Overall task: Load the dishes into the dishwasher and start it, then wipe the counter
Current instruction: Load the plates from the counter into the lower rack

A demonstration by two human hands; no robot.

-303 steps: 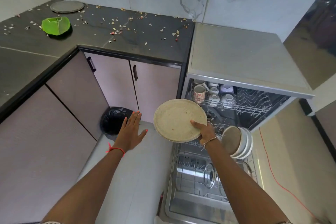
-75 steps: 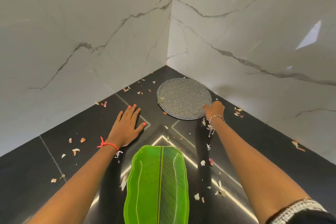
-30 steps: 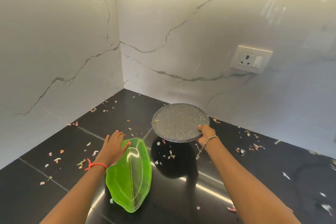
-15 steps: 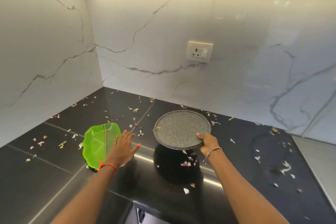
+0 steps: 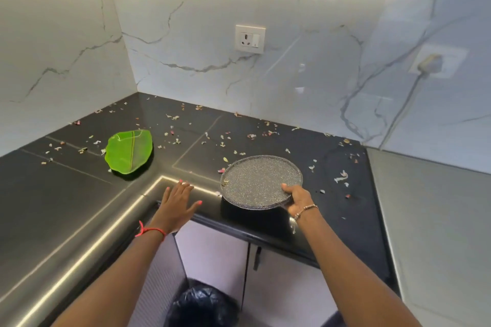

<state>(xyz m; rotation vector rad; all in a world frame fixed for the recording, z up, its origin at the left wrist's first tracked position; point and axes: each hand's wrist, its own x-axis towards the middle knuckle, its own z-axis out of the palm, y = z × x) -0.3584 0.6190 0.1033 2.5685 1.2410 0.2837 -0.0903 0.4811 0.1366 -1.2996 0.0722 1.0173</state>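
The right hand (image 5: 297,199) grips the near rim of the speckled grey plate (image 5: 259,180), about level above the counter's (image 5: 53,207) front edge, while the left hand (image 5: 176,203), spread and empty, is the nearer of the 2 to the green leaf dish (image 5: 129,151) lying on the counter beyond it, leftward.

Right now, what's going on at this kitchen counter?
A person is clearing dishes. Their right hand grips a speckled grey plate by its near rim, held above the black counter. The left hand is spread open by the counter's inner corner, holding nothing. A green leaf-shaped plate lies further left, and scraps litter the counter.
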